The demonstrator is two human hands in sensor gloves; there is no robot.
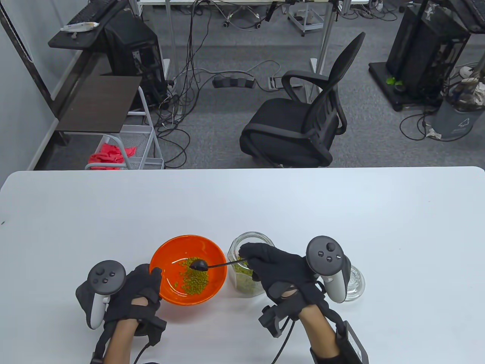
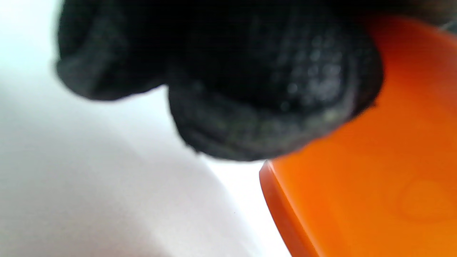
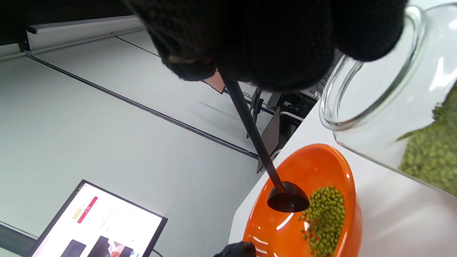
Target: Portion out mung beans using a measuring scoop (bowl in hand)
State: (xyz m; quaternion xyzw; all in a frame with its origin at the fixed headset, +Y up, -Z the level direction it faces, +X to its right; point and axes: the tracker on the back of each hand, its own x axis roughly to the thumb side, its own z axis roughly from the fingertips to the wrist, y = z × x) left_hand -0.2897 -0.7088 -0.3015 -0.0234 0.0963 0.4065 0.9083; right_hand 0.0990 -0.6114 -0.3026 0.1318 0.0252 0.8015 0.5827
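Right hand [image 1: 282, 271] pinches the black measuring scoop [image 1: 212, 264] by its handle, head out over the orange bowl [image 1: 163, 282]; left hand [image 1: 132, 294] grips the bowl's near-left rim. Mung beans [image 1: 193, 280] inside; glass jar [image 1: 242, 282] just beside.

One bowl [image 1: 188, 270], one scoop [image 1: 198, 264], one jar [image 1: 248, 265] (glass), two hands.
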